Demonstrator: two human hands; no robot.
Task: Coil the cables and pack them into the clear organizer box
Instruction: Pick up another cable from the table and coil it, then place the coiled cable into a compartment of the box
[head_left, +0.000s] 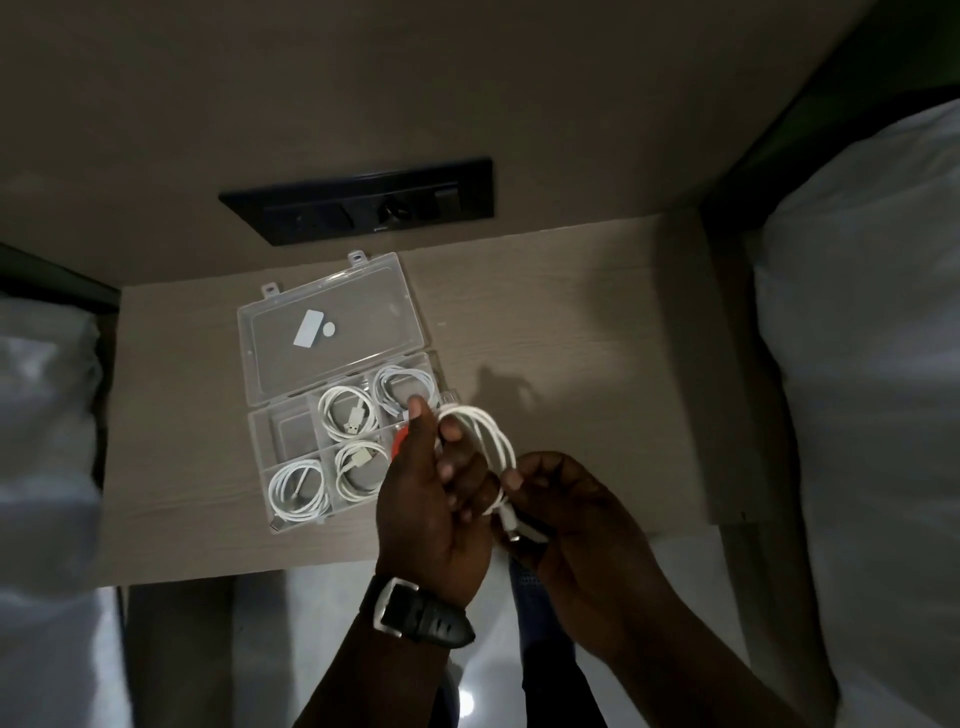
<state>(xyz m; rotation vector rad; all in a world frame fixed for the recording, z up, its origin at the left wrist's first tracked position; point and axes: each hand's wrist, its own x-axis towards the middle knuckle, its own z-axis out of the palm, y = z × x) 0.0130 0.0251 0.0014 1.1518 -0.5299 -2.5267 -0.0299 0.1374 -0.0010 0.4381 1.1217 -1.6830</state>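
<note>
Organizer box (lid open) holds four coiled cables; both hands grip a fifth white cable.

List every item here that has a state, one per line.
organizer box: open, lid laid flat behind
four packed cables: coiled, one per compartment
far-left compartment: no cable
white cable: looped, held in both hands
left hand: gripping coil
right hand: pinching cable end
</note>
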